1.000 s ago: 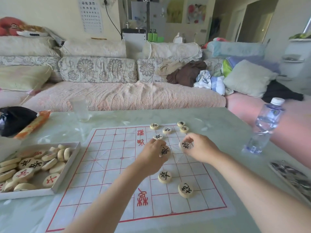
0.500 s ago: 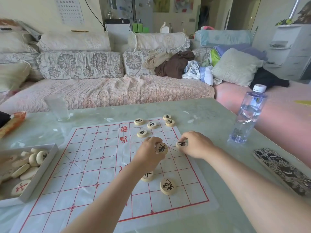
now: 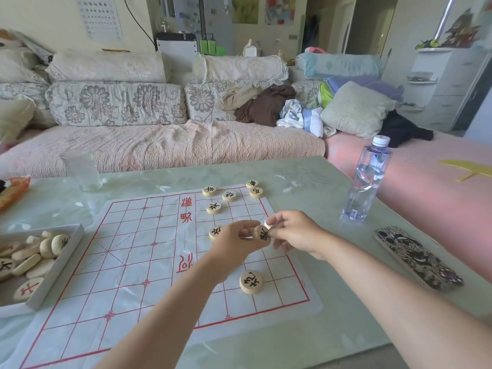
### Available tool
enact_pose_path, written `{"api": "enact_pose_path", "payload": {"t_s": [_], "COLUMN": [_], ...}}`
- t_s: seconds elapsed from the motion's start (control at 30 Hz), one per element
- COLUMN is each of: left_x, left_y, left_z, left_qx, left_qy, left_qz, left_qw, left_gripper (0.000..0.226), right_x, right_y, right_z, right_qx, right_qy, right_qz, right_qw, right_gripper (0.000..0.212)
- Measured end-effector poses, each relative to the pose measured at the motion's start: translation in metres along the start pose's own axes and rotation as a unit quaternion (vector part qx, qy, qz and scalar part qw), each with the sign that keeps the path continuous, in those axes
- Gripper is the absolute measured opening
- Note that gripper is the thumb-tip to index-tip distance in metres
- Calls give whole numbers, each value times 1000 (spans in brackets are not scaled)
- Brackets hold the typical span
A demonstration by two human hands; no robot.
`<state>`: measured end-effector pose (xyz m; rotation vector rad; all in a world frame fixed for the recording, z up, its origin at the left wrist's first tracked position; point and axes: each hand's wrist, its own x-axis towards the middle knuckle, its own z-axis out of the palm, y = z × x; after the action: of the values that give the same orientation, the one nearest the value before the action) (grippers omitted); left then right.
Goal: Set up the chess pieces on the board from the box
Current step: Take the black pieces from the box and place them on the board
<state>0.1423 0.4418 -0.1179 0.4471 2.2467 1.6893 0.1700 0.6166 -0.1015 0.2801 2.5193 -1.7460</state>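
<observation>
A white paper board (image 3: 127, 265) with a red grid lies on the table. Several round wooden pieces with black characters stand on its far right part, such as one piece (image 3: 213, 208), and a larger-looking near piece (image 3: 251, 282). My left hand (image 3: 237, 243) holds a black-marked piece (image 3: 262, 233) upright above the board's right half. My right hand (image 3: 295, 233) meets it from the right, fingers curled, and a pale piece edge (image 3: 267, 223) shows in its pinch. The open white box (image 3: 57, 262) with several pieces sits at the left.
A drinking glass (image 3: 81, 169) stands beyond the board's far left corner. A water bottle (image 3: 368, 182) and a patterned phone case (image 3: 418, 258) lie to the right. An orange snack packet (image 3: 13, 187) is at the far left. A sofa runs behind the table.
My left hand has lifted its piece and brought it right, up to my right hand. My right hand has risen off the board. The piece under my left wrist is now hidden.
</observation>
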Motion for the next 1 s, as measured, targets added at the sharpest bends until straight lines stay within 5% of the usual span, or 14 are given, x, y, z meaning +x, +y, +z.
{"api": "enact_pose_path", "payload": {"t_s": [0.17,0.47,0.57,0.7,0.77,1.0], "left_x": [-10,-22,-31,-46,-55,-66], "left_y": [-2,7,11,-1,-8,-24], "left_z": [9,32,37,33,28,23], "left_qx": [-48,-49,130,439,478,470], "left_qy": [-33,25,2,3,15,29], "left_qz": [-34,-86,-21,124,147,136], "left_qw": [998,995,991,890,866,872], "left_gripper": [30,26,18,28,31,29], "right_x": [-17,-52,-65,-81,-90,-104], "right_y": [1,5,10,24,29,37], "right_z": [-1,-11,-17,-29,-36,-37], "right_qx": [-26,-162,-240,-328,-345,-376], "right_qy": [-20,-29,-4,2,2,-46], "right_qz": [-54,-85,-94,-66,-55,-40], "right_qw": [998,983,966,942,937,925], "right_gripper": [21,27,24,32,34,40]}}
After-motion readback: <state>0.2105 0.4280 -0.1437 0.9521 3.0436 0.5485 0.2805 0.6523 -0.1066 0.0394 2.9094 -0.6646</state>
